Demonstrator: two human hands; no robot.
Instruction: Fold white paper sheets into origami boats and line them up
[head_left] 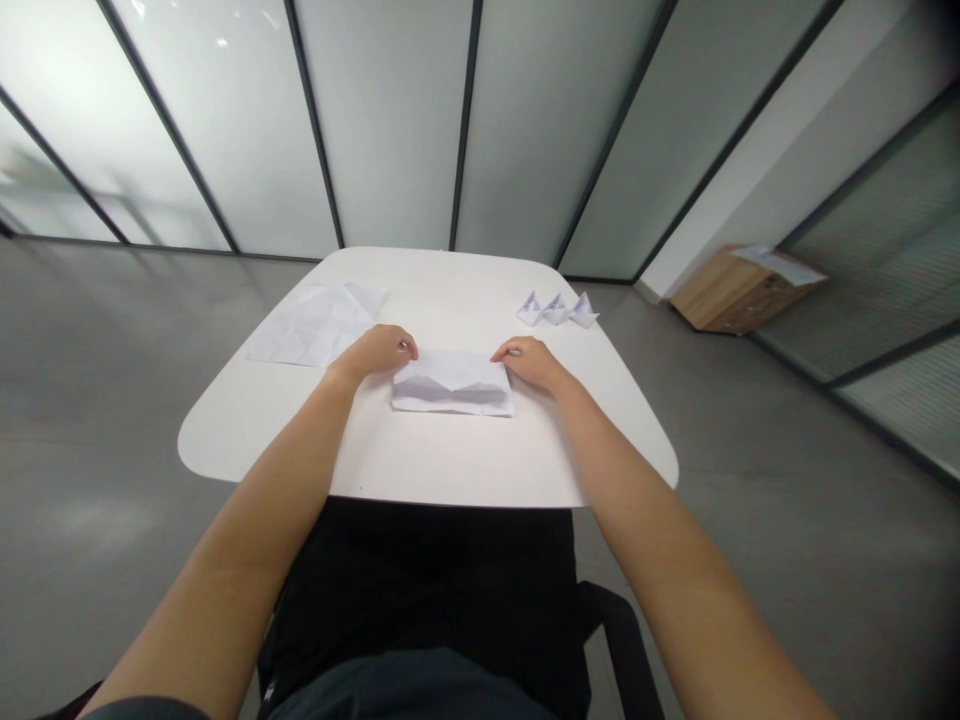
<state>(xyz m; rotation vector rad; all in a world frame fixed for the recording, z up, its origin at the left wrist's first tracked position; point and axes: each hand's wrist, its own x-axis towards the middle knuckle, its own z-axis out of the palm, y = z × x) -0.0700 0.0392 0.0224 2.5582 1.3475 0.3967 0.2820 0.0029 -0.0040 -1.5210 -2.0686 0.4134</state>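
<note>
A folded paper [454,385] lies flat in the middle of the white bench [420,455], near its front edge. The left hand [377,351] rests at its far left corner and the right hand [529,361] at its far right corner, fingers curled. I cannot tell whether either grip pinches the sheet or only presses it. Creased sheets [313,325] lie far left and three small paper boats [556,310] far right

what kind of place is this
Probably an office meeting room: frosted glass partition walls with dark frames, a white table, and a low wooden cabinet by the wall.
</note>
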